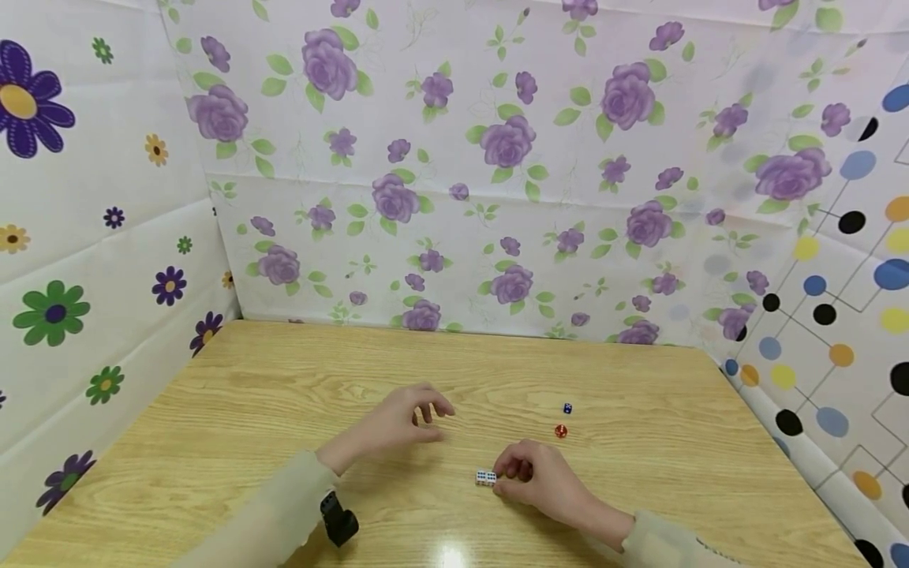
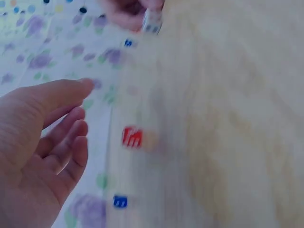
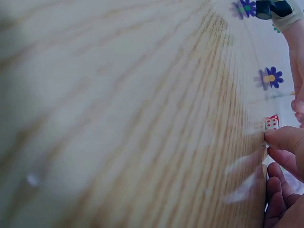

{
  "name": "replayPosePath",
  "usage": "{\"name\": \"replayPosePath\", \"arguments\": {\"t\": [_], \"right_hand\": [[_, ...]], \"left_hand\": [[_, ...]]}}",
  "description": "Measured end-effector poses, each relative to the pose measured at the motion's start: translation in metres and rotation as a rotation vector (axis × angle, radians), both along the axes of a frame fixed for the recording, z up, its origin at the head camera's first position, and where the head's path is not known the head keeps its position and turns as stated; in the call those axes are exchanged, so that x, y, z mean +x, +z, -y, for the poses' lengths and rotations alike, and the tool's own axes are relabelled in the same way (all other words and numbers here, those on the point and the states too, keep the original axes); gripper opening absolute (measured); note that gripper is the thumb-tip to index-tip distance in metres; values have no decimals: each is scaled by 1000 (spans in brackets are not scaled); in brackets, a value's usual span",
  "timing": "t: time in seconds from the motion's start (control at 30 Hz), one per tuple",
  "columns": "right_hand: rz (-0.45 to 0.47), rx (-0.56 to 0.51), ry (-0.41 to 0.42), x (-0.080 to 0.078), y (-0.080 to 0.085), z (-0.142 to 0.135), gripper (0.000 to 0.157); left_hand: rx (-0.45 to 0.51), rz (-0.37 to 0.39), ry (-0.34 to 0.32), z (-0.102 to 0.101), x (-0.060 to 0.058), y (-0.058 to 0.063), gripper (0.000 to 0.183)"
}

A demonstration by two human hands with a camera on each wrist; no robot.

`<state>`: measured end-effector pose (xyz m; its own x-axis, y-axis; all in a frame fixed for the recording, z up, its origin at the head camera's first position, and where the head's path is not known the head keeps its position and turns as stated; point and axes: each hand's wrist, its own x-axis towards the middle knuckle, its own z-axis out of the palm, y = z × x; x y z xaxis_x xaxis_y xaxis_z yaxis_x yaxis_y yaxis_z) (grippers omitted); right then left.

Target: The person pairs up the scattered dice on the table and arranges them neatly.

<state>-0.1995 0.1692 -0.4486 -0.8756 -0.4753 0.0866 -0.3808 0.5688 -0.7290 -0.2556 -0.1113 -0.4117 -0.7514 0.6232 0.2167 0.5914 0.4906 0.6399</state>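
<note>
white dice point(image 1: 486, 478) meet right hand point(image 1: 538, 483) (apparently pinching); left hand point(image 1: 399, 418) hovers, curved.

On the wood-grain tabletop point(image 1: 284, 379), the right hand point(image 1: 541, 483) grips the right end of two white dice point(image 1: 485, 478) set side by side, the left hand point(image 1: 398, 418) hangs loosely curved nearby, and a blue die point(image 1: 567, 409) lies just beyond a red die point(image 1: 561, 431) before purple-flowered cloth point(image 1: 454, 162).

One left hand point(image 1: 394, 420) and one right hand point(image 1: 541, 483) show. Two white dice point(image 1: 481, 477) lie at the right hand's nine o'clock, one red die point(image 1: 561, 431) and one blue die point(image 1: 567, 409) at its one o'clock. The left wrist view shows two blue dice point(image 2: 120, 201), at seven and eleven o'clock.
</note>
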Motion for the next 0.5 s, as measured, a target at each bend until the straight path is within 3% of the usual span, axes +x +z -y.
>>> {"name": "replayPosePath", "arguments": {"t": [0.23,0.5], "right_hand": [[-3,-8,0,1,2,1,11],[0,-7,0,2,2,1,11]], "left_hand": [[-106,-7,21,13,-7,-2,23],[-91,22,81,17,-7,-13,18]]}}
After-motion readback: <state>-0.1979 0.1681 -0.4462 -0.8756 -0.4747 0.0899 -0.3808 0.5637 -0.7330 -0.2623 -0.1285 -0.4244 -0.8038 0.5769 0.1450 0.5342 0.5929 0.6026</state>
